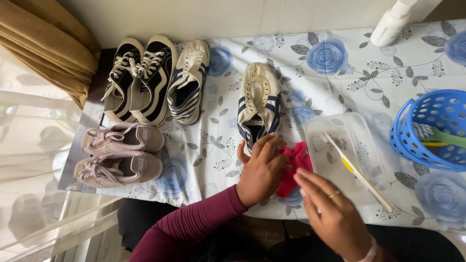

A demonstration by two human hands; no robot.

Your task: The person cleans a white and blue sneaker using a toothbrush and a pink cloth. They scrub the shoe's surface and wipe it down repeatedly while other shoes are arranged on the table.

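Observation:
My left hand rests on a bright pink cloth at the table's near edge, fingers spread over it, just below the heel of a cream shoe with navy stripes. My right hand hovers flat beside the cloth, fingers extended and apart, holding nothing; a ring shows on one finger. Just right of the cloth lies a clear plastic tray with a white and yellow toothbrush lying across it.
The table carries a white cloth with blue roses. At the left stand a matching striped shoe, a black and white pair and a pink pair. A blue perforated basket holds brushes. A white bottle stands behind. A tan curtain hangs left.

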